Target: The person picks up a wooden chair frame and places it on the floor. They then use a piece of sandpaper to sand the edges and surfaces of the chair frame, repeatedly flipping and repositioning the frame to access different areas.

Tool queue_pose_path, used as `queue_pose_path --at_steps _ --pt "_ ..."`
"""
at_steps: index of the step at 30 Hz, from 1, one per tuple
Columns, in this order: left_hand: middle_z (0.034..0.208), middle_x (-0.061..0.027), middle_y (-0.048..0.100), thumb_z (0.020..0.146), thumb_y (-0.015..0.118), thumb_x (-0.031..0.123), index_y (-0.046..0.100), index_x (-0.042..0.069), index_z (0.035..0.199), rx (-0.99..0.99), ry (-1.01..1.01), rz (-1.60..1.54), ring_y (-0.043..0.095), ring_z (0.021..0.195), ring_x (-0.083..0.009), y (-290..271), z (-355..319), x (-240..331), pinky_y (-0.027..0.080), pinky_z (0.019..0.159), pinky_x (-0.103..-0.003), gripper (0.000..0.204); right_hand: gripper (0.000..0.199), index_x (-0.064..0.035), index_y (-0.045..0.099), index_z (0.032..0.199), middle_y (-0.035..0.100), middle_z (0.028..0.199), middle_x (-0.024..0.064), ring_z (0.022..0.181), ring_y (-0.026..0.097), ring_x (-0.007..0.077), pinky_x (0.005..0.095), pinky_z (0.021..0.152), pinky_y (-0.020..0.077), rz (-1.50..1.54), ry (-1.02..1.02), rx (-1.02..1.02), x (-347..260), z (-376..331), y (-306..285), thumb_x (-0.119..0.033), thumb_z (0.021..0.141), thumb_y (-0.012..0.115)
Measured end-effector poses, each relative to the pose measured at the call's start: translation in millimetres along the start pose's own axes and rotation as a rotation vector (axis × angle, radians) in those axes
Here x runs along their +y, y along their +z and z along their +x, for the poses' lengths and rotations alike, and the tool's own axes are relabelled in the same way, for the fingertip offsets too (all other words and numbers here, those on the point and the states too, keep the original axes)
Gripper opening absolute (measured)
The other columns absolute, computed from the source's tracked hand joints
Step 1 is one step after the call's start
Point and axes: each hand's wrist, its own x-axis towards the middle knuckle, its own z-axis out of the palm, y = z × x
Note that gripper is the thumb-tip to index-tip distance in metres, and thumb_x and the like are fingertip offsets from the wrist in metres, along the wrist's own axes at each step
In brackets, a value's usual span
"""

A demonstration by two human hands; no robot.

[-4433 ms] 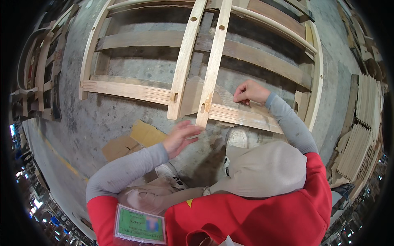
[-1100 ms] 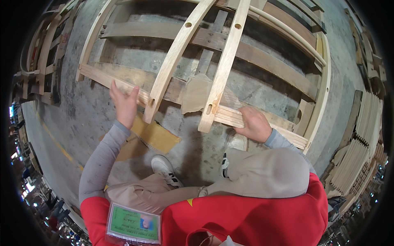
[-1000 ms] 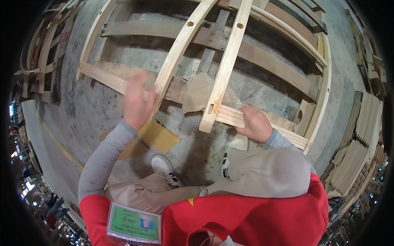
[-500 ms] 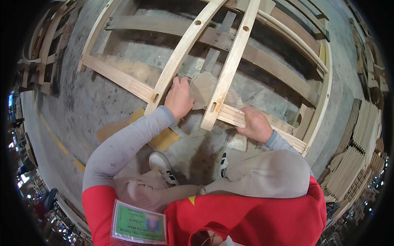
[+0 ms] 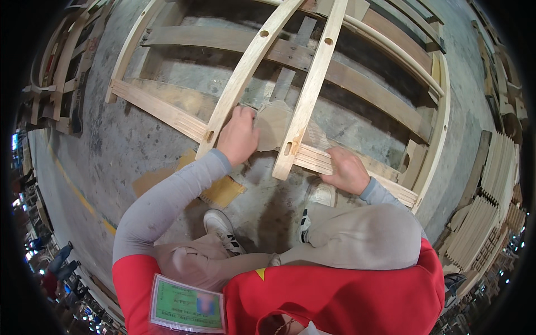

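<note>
My right hand [image 5: 347, 170] is wrapped round a grooved wooden rail [image 5: 312, 159], just right of a pale post. That post [image 5: 312, 92] is long and straight, with a slot near its close end and a round hole farther up. My left hand [image 5: 239, 137] is closed against the inner side of a second, curved post [image 5: 234, 86]; its fingertips are hidden, so what they hold cannot be seen. From this post another grooved rail [image 5: 159, 109] runs left to an outer upright. Between the two posts lies a torn tan sheet [image 5: 274, 124], like cardboard or paper.
The wooden frames rest over a slatted pallet [image 5: 212, 39] on concrete. Cardboard scraps [image 5: 223, 191] lie left of my shoes [image 5: 219, 226]. Stacked wooden slats [image 5: 480, 218] stand at the right, and more wooden frames [image 5: 70, 61] at the far left.
My left hand has shifted slightly left and toward me along the curved post. My right hand keeps its hold on the rail. The view has moved a little.
</note>
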Motion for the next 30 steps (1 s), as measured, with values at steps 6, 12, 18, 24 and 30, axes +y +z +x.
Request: queue_pose_path --at_steps 6,12,18,24,30 --pt "0.107 -0.0181 0.041 0.068 0.065 0.014 0.042 -0.001 0.101 -0.108 -0.072 0.132 0.046 0.095 -0.0367 -1.5 22.4 21.7 0.041 0.077 -0.040 0.043 0.045 0.0042 0.050 0.096 0.054 0.088 0.0190 0.083 0.053 0.0337 0.0356 0.072 0.0435 -0.015 -0.017 -0.004 -1.2 0.4 -0.7 -0.015 0.059 0.065" --pt "0.094 -0.0198 0.047 0.070 0.062 0.007 0.042 -0.002 0.098 -0.169 -0.099 -0.110 0.050 0.085 -0.0391 5.1 26.1 12.4 0.041 0.075 -0.042 0.036 0.046 0.0045 0.049 0.097 0.054 0.088 0.0194 0.083 0.053 0.0339 0.0357 0.072 0.0434 0.000 -0.035 -0.008 -2.1 1.3 -1.7 -0.015 0.059 0.065" --pt "0.083 -0.0202 0.052 0.070 0.051 0.001 0.045 -0.001 0.081 -0.046 0.178 0.394 0.057 0.075 -0.0334 -17.6 23.4 6.3 0.047 0.063 -0.040 0.014 0.042 0.0040 0.050 0.092 0.054 0.084 0.0197 0.080 0.052 0.0339 0.0372 0.071 0.0423 -0.019 -0.027 0.009 1.8 2.6 2.2 -0.015 0.058 0.065" --pt "0.080 -0.0204 0.052 0.069 0.049 -0.002 0.048 -0.003 0.076 -0.072 0.106 0.397 0.058 0.072 -0.0318 -19.0 27.3 11.0 0.048 0.060 -0.038 0.008 0.040 0.0037 0.052 0.091 0.050 0.083 0.0165 0.084 0.047 0.0306 0.0348 0.075 0.0406 -0.058 -0.062 0.021 0.1 3.0 0.0 -0.014 0.057 0.065" --pt "0.077 -0.0190 0.050 0.068 0.048 -0.003 0.046 -0.002 0.075 -0.011 0.151 0.422 0.057 0.066 -0.0337 -20.2 29.9 2.8 0.048 0.057 -0.038 0.008 0.042 0.0040 0.052 0.093 0.047 0.089 0.0157 0.087 0.045 0.0294 0.0345 0.076 0.0399 -0.038 -0.095 0.057 -1.6 3.4 0.9 -0.012 0.056 0.065"
